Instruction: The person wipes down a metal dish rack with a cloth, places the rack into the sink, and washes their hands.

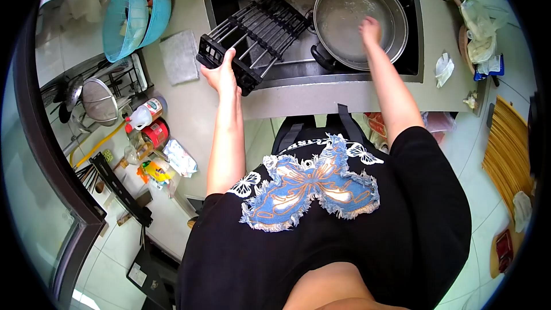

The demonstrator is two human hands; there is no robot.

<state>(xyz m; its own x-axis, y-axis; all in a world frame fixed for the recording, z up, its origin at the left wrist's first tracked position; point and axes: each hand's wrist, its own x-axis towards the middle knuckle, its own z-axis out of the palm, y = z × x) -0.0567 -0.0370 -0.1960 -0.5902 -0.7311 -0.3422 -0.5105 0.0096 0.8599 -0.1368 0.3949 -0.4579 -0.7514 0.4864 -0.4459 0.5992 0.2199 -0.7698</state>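
Note:
My left hand (222, 76) is closed on the near left end of a black rack (268, 27) with metal rods and black plastic end pieces. The rack is tilted over the left part of the dark sink (416, 51). A large round metal pot (338, 20) with black handles sits in the right part of the sink, and what looks like water covers its bottom. Inside the pot's outline is my right hand (371, 30), reaching in from the near side. Its fingers are bunched and blurred, and whether they hold anything does not show.
Blue plastic baskets (110, 31) and a grey cloth (179, 57) lie left of the sink. Bottles (148, 113), a strainer (99, 100) and packets crowd the left counter. A crumpled white tissue (443, 69) and a bag-filled basket (464, 43) are at the right.

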